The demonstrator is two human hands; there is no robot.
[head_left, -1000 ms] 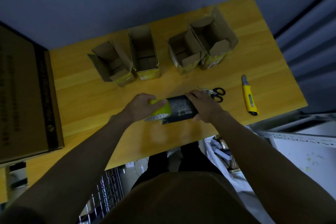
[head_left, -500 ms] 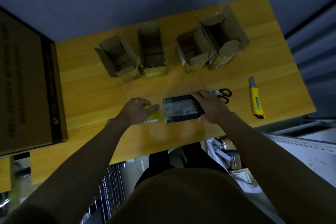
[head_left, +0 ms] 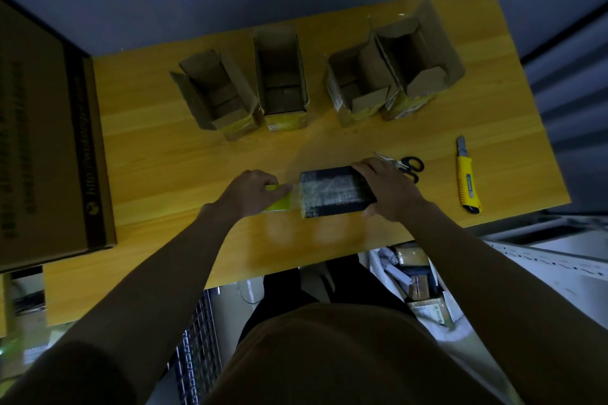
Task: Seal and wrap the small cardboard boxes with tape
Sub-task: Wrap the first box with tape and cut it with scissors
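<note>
Yellow wooden table (head_left: 158,148) against a dark wall, dim light. A small box (head_left: 335,191), dark-faced and glossy with tape, lies flat near the front edge. The right hand (head_left: 388,189) clasps its right end. The left hand (head_left: 253,192) grips the yellow left end, where clear tape (head_left: 295,197) spans. Scissors (head_left: 408,165) lie just behind the right hand; a yellow utility knife (head_left: 468,177) lies farther right. Four open cardboard boxes (head_left: 281,76) stand in a row behind. A large carton (head_left: 42,128) sits at left.

Glossy clear tape (head_left: 297,196) wraps a dark box (head_left: 335,191) on a smooth wooden table (head_left: 184,161).
</note>
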